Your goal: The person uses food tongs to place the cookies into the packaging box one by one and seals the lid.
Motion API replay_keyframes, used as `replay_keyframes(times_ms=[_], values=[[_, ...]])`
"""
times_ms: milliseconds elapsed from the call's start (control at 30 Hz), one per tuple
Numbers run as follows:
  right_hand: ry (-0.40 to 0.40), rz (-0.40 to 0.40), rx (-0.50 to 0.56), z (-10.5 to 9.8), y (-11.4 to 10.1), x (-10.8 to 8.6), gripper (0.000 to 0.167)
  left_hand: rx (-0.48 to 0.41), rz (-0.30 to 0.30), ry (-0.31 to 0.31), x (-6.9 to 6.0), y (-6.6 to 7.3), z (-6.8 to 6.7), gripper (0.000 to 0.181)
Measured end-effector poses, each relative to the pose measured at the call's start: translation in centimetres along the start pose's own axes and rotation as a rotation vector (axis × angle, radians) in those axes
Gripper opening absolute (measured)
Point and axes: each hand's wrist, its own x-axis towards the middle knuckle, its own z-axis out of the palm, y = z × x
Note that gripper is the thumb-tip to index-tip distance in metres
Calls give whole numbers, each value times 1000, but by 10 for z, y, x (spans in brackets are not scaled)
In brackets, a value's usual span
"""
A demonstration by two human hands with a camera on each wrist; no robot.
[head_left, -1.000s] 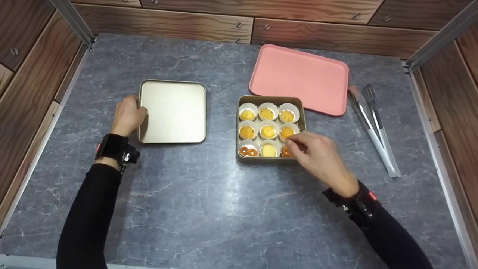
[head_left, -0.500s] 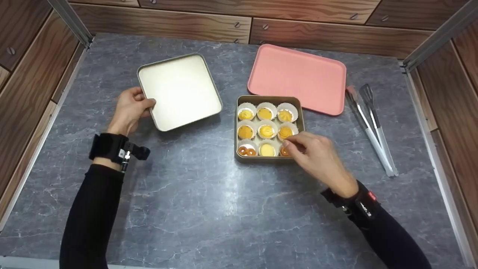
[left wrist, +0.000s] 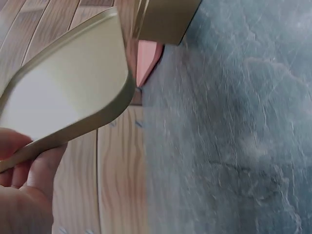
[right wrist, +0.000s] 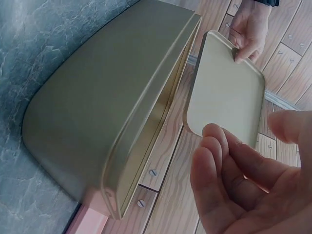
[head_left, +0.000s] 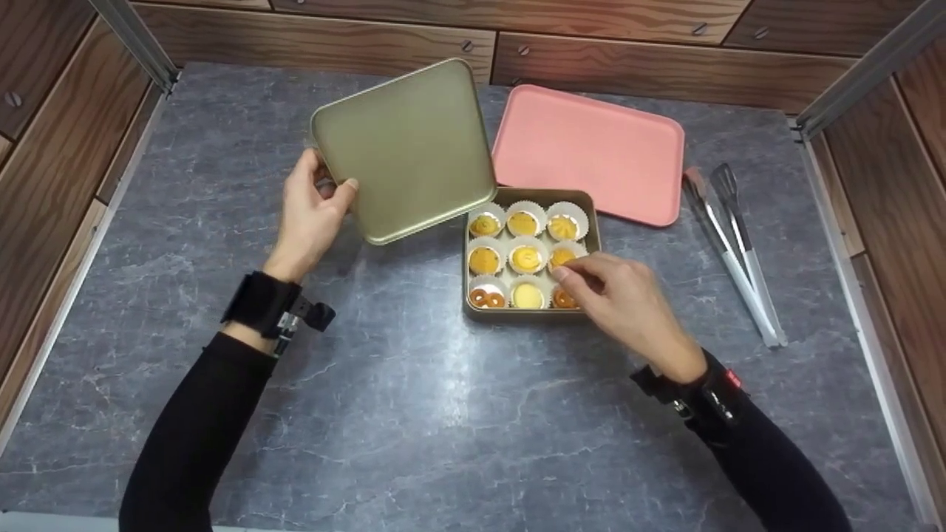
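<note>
My left hand (head_left: pixel 307 218) grips one edge of a square metal tin lid (head_left: pixel 406 151), thumb on its inner face. The lid is raised and tilted, its near right corner overlapping the tin's far left corner in the head view. The square cookie tin (head_left: pixel 528 315) stands uncovered, holding rows of cookies (head_left: pixel 526 258) in white paper cups. Above its front right corner hovers my right hand (head_left: pixel 635 310), partly covering the cookies there. In the right wrist view nothing sits between its loosely bent fingers (right wrist: pixel 207 170) and thumb, beside the tin's wall (right wrist: pixel 107 83).
Behind the tin lies a pink tray (head_left: pixel 591 155), close against its far right corner. Tongs (head_left: pixel 746 266) with a light handle rest on the right side of the grey marbled table (head_left: pixel 414 414). Wood-patterned walls (head_left: pixel 355 37) enclose the back and sides.
My left hand has lifted the lid off the table, tilted it and carried it right and away toward the tin. My right hand has stayed nearly still over the tin's corner.
</note>
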Motion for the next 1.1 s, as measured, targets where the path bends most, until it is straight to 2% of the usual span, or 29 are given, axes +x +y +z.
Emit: replay_keyframes(times_ms=[167,300,400,567,633,767,900,1000,1100], values=[[-10,22,69,-5,1,2,32,120,190,20,-12,4,17,30],[-4,60,125,-12,1,8,35,210,388,44,-17,7,29,23],[-12,105,192,-16,2,14,38,256,532,38,-21,8,38,19],[4,157,411,-20,3,21,42,290,778,14,-24,8,53,16],[7,188,538,-20,5,24,45,283,858,-12,-24,8,60,16],[-20,299,837,-19,14,30,53,308,977,-53,-26,7,72,22],[-42,405,1133,-20,22,31,50,365,1071,-74,-30,2,80,28],[-38,452,1296,-20,26,31,42,396,1114,-113,-35,-2,83,31],[-24,468,1394,-21,27,30,37,404,1142,-141,-38,-6,86,32]])
